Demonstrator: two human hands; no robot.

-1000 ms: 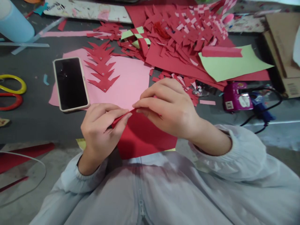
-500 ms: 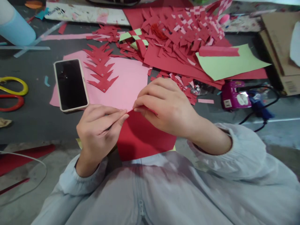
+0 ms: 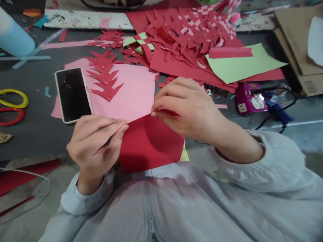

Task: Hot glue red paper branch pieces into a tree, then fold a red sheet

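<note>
A sheet of red paper (image 3: 151, 144) hangs between my hands, close to my body. Its left upper corner is pinched between the thumb and fingers of my left hand (image 3: 98, 143). Further right along the top edge, my right hand (image 3: 185, 109) pinches the same sheet, its fingers curled over part of it. Just beyond lies a pink paper sheet (image 3: 136, 84) on the dark table. On it rests a row of spiky red paper pieces (image 3: 107, 79) joined by small studs. A phone (image 3: 73, 95) with a dark screen overlaps the pink sheet's left side.
Scissors (image 3: 15, 116) with yellow and red handles and a blue bottle (image 3: 15, 33) are on the left. Red paper scraps (image 3: 186, 30) pile up at the back. Green paper (image 3: 248, 64), a purple device (image 3: 249, 99) with a cable and cardboard (image 3: 295, 43) lie on the right.
My hands have moved apart along the sheet's top edge, the left going left and the right going slightly right. More of the red paper shows between them.
</note>
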